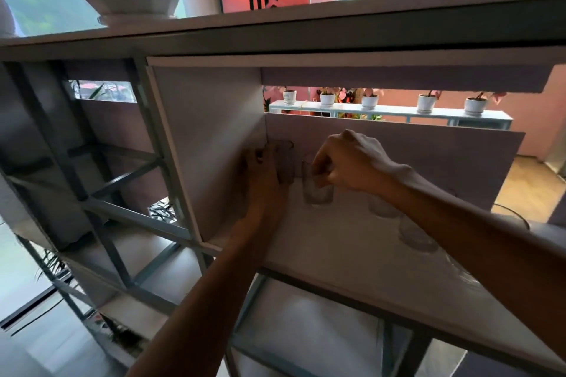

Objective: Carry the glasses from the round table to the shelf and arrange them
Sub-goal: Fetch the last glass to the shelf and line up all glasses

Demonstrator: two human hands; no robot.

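Both my hands reach into a white shelf compartment (352, 242). My left hand (265, 174) grips a clear glass (286, 159) at the back left corner, by the side wall. My right hand (346, 159) pinches the rim of a second clear glass (317, 190) that stands on the shelf board just right of the first. More clear glasses stand in a row running toward the front right: one (381, 208) under my right wrist, another (416, 237) partly hidden by my forearm, and a third (462, 272) near the front edge.
A shelf wall (211, 144) closes the compartment on the left and a low back panel (428, 150) stands behind the glasses. Open metal-framed compartments (116, 180) lie to the left and below. White flower pots (327, 98) line a ledge beyond.
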